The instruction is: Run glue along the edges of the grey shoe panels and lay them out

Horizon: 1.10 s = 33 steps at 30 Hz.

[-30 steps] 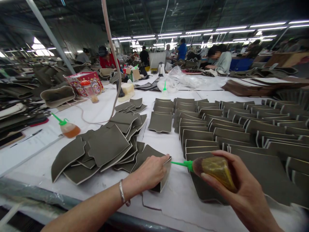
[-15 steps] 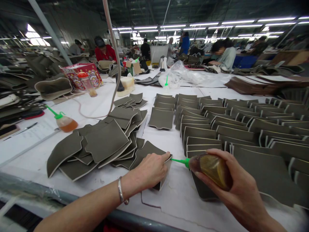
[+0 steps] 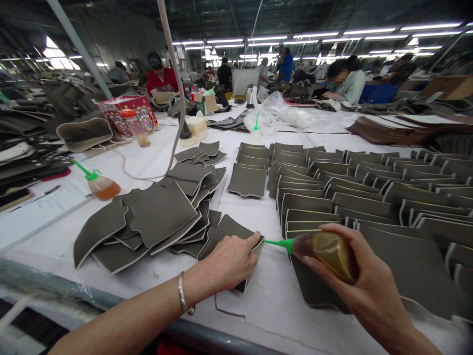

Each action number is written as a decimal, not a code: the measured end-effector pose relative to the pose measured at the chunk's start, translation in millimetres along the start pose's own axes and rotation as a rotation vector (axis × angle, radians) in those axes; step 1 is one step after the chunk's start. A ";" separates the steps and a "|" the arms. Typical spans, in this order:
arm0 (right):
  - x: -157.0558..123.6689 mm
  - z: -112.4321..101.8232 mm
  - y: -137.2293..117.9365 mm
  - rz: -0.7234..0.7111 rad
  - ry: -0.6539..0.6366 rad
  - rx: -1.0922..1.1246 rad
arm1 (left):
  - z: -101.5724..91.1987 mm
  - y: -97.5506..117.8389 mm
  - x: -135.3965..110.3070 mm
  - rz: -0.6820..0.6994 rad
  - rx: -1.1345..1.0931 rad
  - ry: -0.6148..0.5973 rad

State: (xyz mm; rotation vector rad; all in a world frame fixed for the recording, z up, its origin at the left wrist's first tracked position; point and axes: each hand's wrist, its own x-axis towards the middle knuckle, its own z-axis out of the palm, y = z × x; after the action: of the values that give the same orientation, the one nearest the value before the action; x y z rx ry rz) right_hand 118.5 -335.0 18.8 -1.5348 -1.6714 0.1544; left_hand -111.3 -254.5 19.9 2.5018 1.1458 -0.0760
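Observation:
My left hand [image 3: 231,261] is closed on a grey-olive cut piece [image 3: 225,231] with a pale edge, lifting its right edge off the white table [image 3: 266,305]. My right hand [image 3: 354,283] grips a squeeze bottle of amber glue [image 3: 325,249]. Its green nozzle [image 3: 279,243] points left and its tip sits at the lifted edge by my left fingers. A silver bracelet [image 3: 182,296] circles my left wrist. Under my right hand lies another dark piece [image 3: 314,291].
A loose heap of the same pieces [image 3: 158,219] lies to the left. Overlapping rows of pieces [image 3: 369,197] fill the right. A second glue bottle [image 3: 99,185] lies at the left. A hanging hose [image 3: 173,74] drops mid-table. Other people work at the far end.
The nozzle tip has closed the small gap to the lifted edge and stays there. Both hands hold nearly the same places; the view shifted slightly.

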 end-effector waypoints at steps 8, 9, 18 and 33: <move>-2.8 -2.4 2.9 0.069 -0.128 0.132 | 1.6 -0.3 -1.5 -0.005 0.035 -0.005; -2.3 -2.5 3.7 0.073 -0.114 0.133 | 1.4 -0.1 -1.4 -0.003 0.037 -0.007; -10.0 -2.0 1.2 0.135 -0.203 0.237 | 6.7 -2.9 -3.0 0.037 0.045 0.027; -29.1 0.9 -3.6 0.211 -0.194 0.242 | 4.9 -2.1 -8.0 0.008 -0.009 0.026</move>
State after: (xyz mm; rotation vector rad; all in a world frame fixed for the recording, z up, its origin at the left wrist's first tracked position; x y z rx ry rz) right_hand 112.1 -360.8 6.3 -1.5445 -1.5673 0.6119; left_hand -117.6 -260.9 16.3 2.5067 1.1435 -0.0359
